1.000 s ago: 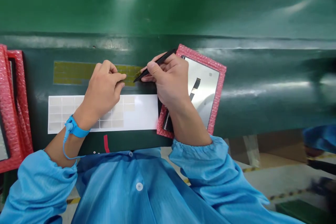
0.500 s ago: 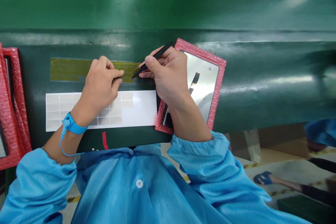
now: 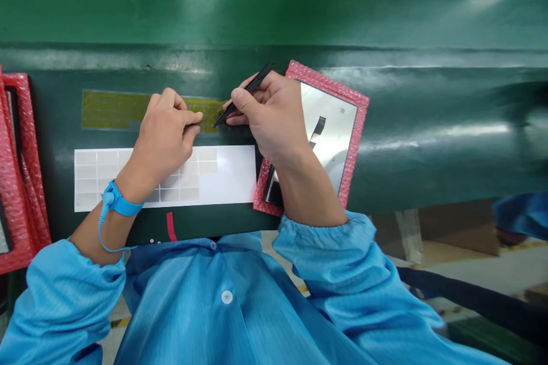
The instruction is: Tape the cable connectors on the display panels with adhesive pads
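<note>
My right hand (image 3: 274,111) grips slim black tweezers (image 3: 247,91) like a pen, the pointed tip down at the right part of a yellow-amber film strip (image 3: 115,110). A small amber piece shows by the fingers near the tip. My left hand (image 3: 165,128) lies over the middle of the strip with thumb and forefinger closed; whether anything is between them is hidden. Below the strip is a white sheet (image 3: 226,182) with rows of pale grey rectangular labels, partly covered by my left wrist. Beneath my right forearm lies a silvery display panel (image 3: 331,131) with a dark flex cable.
Pink bubble wrap (image 3: 359,137) lies under the panel. More pink-wrapped panels (image 3: 29,182) stand at the left edge. A short red tape strip (image 3: 170,227) is near the table's front edge. A blue wrist strap (image 3: 122,201) circles my left wrist. Cardboard (image 3: 458,228) is at lower right.
My right hand and the tweezers have shifted slightly left, with the tip still by the film strip. My left hand stays nearly in place. A dark limb of another person has moved at lower right.
</note>
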Tool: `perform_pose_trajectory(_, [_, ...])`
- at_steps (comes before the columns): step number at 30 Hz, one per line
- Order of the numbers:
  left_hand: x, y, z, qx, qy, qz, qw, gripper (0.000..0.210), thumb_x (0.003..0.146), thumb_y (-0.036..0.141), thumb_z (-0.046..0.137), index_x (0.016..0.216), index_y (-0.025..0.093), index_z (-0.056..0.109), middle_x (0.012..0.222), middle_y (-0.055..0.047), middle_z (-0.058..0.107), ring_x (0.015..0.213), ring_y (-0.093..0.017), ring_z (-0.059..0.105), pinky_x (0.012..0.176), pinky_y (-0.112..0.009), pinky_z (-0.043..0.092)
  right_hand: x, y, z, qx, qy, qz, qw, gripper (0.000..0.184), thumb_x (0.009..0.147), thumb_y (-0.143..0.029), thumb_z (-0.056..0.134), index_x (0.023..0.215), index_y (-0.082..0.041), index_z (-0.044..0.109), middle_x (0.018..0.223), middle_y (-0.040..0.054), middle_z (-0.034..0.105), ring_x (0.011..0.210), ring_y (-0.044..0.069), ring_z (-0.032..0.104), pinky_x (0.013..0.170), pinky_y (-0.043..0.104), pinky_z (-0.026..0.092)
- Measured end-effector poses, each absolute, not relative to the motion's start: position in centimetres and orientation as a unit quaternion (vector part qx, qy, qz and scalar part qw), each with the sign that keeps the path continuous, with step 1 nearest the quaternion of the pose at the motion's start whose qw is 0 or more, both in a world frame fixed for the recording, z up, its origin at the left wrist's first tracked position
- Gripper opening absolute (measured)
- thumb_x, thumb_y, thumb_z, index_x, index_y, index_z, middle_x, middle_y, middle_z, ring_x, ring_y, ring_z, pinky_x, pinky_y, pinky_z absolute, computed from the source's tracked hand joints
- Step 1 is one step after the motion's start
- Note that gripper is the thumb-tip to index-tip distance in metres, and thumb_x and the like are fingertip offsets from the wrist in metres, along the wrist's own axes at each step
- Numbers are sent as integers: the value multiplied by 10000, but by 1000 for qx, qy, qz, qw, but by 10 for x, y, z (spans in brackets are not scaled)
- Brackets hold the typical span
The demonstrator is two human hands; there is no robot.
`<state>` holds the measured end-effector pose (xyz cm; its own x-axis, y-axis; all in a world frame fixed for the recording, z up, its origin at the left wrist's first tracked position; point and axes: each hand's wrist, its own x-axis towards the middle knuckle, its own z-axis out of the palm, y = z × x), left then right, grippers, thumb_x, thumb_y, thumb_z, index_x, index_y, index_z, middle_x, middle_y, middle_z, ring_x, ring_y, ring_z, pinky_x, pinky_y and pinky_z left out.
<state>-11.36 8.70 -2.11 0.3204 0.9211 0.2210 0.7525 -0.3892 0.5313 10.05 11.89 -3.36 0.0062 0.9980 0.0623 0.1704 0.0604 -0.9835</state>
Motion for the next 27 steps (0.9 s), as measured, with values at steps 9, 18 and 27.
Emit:
perform_pose_trajectory(9, [-116, 90, -24, 792, 527, 261, 165, 257, 1000, 233, 641, 1131, 249, 862, 1092, -94, 626, 1065, -280, 587, 958, -510, 543, 93, 127, -33, -519, -502, 502, 477, 347, 915, -430, 885, 881, -233, 602, 744, -42, 708, 554, 88, 664, 491, 170, 551])
perform_pose_trajectory(18, [-129, 99, -25, 812, 501, 272, 123, 216, 1013, 296, 661, 1140, 282, 835, 1083, -82, 670, 1026, -267, 616, 898, -513, 578, 147, 95, -3, -525, -466, 460, 544, 555, 788, -718, 892, 826, -245, 605, 753, -21, 727, 543, 102, 656, 458, 202, 508])
perform_pose_trajectory(27, [-41, 29, 4, 826, 429, 344, 125, 171, 1061, 238, 605, 1116, 261, 765, 1103, -75, 753, 1054, -270, 687, 907, -494, 586, 207, 12, -3, -590, -383, 428, 567, 468, 749, -553, 963, 810, -195, 668, 684, -4, 712, 411, 70, 544, 353, 183, 358])
